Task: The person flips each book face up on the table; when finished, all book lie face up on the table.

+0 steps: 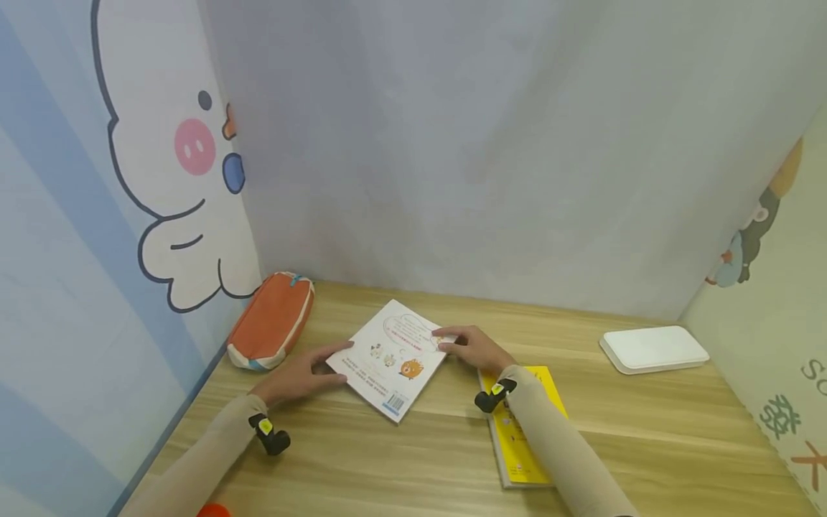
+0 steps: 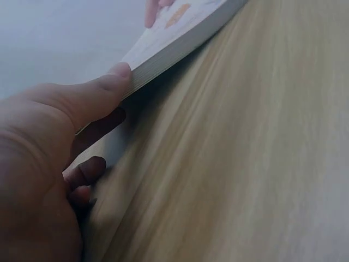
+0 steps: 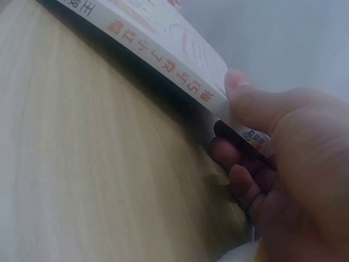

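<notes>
A white paperback book [image 1: 381, 337], with small cartoon animals and a barcode on its upper face, lies between both hands. My left hand [image 1: 293, 377] grips its left edge; the left wrist view has the thumb [image 2: 109, 83] on the page edge and fingers partly hidden beneath. On the opposite side my right hand [image 1: 479, 350] pinches the book by its spine edge. Orange characters on the spine [image 3: 163, 68] face the right wrist camera. Both wrist views show a shadowed gap under the book, so it is tilted or raised off the wood there.
Partly under the right forearm lies a yellow book [image 1: 522, 452]. An orange pencil case [image 1: 274, 319] stands at the back left, against the wall. Toward the right rests a white flat box [image 1: 655, 346]. A red object [image 1: 213, 510] peeks in at the table's [image 1: 388, 474] near edge.
</notes>
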Available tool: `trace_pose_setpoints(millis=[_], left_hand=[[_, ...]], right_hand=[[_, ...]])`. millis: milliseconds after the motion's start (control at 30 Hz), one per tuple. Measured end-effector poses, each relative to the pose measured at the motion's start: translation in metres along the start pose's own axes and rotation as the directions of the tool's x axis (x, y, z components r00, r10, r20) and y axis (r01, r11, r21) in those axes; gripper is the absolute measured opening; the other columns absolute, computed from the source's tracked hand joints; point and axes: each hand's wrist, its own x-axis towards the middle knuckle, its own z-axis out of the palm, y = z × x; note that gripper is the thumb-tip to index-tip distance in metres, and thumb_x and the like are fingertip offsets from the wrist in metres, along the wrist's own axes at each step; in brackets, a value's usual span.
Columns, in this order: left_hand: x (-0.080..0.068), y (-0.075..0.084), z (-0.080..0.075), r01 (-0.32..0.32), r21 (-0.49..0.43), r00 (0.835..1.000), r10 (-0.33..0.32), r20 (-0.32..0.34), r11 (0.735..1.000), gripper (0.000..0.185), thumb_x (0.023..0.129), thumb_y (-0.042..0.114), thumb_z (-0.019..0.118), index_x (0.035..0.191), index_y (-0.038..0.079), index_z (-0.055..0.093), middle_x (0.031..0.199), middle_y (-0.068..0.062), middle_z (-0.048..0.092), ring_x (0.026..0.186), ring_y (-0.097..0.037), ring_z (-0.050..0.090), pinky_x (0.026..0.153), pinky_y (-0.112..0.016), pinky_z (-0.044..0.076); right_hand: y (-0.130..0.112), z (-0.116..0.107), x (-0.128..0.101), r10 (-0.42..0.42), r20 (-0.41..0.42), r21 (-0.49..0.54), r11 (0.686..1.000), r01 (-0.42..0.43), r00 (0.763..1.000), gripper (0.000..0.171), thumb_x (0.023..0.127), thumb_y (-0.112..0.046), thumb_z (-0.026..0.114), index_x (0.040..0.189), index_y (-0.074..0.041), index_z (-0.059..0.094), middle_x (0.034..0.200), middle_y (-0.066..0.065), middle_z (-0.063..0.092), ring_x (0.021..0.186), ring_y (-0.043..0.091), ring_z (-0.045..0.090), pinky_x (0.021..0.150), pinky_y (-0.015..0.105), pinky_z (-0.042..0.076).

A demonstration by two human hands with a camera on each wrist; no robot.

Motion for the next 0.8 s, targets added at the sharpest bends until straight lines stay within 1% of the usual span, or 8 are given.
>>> trace_pose_setpoints(millis=[67, 200, 233, 300, 433, 567, 667, 800], left_hand=[[-0.0001, 0.0016, -0.0003, -0.013, -0.005, 1.0, 0.013, 0.003, 1.0, 0.069, 0.095, 0.048, 0.071, 0.156, 0.035, 0.043, 0.166, -0.005, 0.039, 0.157, -0.032, 0.03, 0.125, -0.061, 0.024], [0.0004, 0.0045, -0.0016, -0.028, -0.053, 0.999, 0.029, 0.02, 0.998, 0.066, 0.097, 0.041, 0.071, 0.156, 0.031, 0.044, 0.166, -0.007, 0.038, 0.156, -0.034, 0.032, 0.124, -0.061, 0.027], [0.0007, 0.0049, -0.0019, -0.031, -0.064, 0.999, 0.032, 0.024, 0.997, 0.065, 0.097, 0.04, 0.071, 0.156, 0.03, 0.045, 0.166, -0.008, 0.038, 0.155, -0.034, 0.032, 0.124, -0.06, 0.028], [0.001, 0.0052, -0.0024, -0.031, -0.092, 0.999, 0.034, 0.032, 0.995, 0.066, 0.096, 0.037, 0.073, 0.155, 0.027, 0.046, 0.166, -0.01, 0.037, 0.155, -0.035, 0.032, 0.123, -0.061, 0.028], [0.0018, 0.0054, -0.0011, -0.014, -0.096, 0.999, 0.017, 0.035, 0.995, 0.064, 0.094, 0.039, 0.075, 0.152, 0.03, 0.05, 0.164, -0.008, 0.042, 0.154, -0.035, 0.035, 0.122, -0.061, 0.03], [0.0016, 0.0062, 0.0017, 0.02, -0.105, 0.999, -0.016, 0.036, 0.994, 0.063, 0.089, 0.041, 0.08, 0.147, 0.036, 0.055, 0.161, -0.003, 0.047, 0.151, -0.034, 0.04, 0.121, -0.062, 0.031], [0.0007, 0.0068, 0.0033, 0.026, -0.111, 0.999, -0.022, 0.038, 0.993, 0.063, 0.089, 0.041, 0.08, 0.146, 0.036, 0.055, 0.162, -0.004, 0.046, 0.151, -0.037, 0.041, 0.12, -0.066, 0.03], [0.0002, 0.0059, 0.0041, 0.026, -0.114, 0.999, -0.022, 0.039, 0.993, 0.064, 0.089, 0.042, 0.08, 0.147, 0.036, 0.055, 0.162, -0.005, 0.045, 0.15, -0.038, 0.041, 0.12, -0.066, 0.03]], right_hand=[[0.0011, 0.0011, 0.0011, -0.002, -0.01, 0.005, 1.0, 0.002, 1.0, 0.037, 0.099, -0.023, 0.069, 0.135, -0.013, 0.068, 0.112, 0.013, 0.071, 0.074, 0.012, 0.052, 0.067, 0.021, 0.044], [0.0002, 0.0011, 0.0019, -0.005, -0.015, 0.027, 1.0, 0.005, 1.0, 0.037, 0.098, -0.022, 0.07, 0.133, -0.011, 0.069, 0.134, 0.017, 0.068, 0.091, 0.014, 0.056, 0.078, 0.022, 0.045], [-0.0002, 0.0011, 0.0021, -0.006, -0.014, 0.033, 0.999, 0.007, 1.0, 0.037, 0.098, -0.021, 0.071, 0.133, -0.011, 0.069, 0.137, 0.018, 0.066, 0.095, 0.015, 0.056, 0.08, 0.022, 0.045], [-0.002, 0.0004, 0.0021, -0.008, -0.013, 0.05, 0.999, 0.009, 1.0, 0.037, 0.097, -0.021, 0.071, 0.133, -0.01, 0.069, 0.139, 0.018, 0.065, 0.097, 0.016, 0.057, 0.081, 0.022, 0.046], [0.001, 0.0014, 0.0028, 0.014, -0.03, 0.075, 0.997, -0.011, 0.999, 0.037, 0.096, -0.021, 0.074, 0.131, -0.01, 0.071, 0.133, 0.018, 0.068, 0.086, 0.016, 0.055, 0.073, 0.021, 0.045], [0.0052, 0.0019, 0.0021, 0.078, -0.049, 0.146, 0.987, -0.07, 0.996, 0.037, 0.093, -0.021, 0.077, 0.127, -0.009, 0.073, 0.11, 0.01, 0.072, 0.077, 0.012, 0.053, 0.067, 0.02, 0.044], [0.0072, 0.0018, 0.0022, 0.108, -0.044, 0.208, 0.973, -0.096, 0.993, 0.034, 0.092, -0.02, 0.078, 0.122, -0.007, 0.074, 0.093, 0.001, 0.067, 0.072, 0.01, 0.052, 0.064, 0.02, 0.044], [0.0066, 0.0021, 0.0026, 0.115, -0.027, 0.238, 0.966, -0.105, 0.993, 0.034, 0.092, -0.019, 0.078, 0.123, -0.007, 0.073, 0.085, -0.002, 0.061, 0.068, 0.009, 0.049, 0.062, 0.019, 0.043]])
